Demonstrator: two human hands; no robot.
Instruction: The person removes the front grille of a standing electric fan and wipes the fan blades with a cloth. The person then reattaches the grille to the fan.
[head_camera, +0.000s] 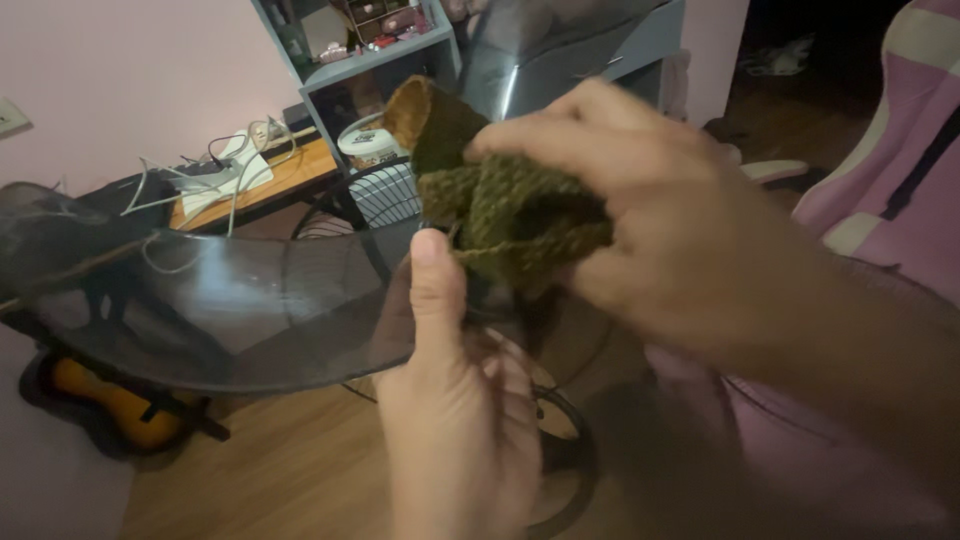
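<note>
Hands (560, 300) raised together, fingers curled round olive knitted piece (500, 205), left thumb upright

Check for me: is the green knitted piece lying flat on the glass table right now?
No. The green knitted piece is held up in the air between the right hand and the left hand, above the glass table.
</note>
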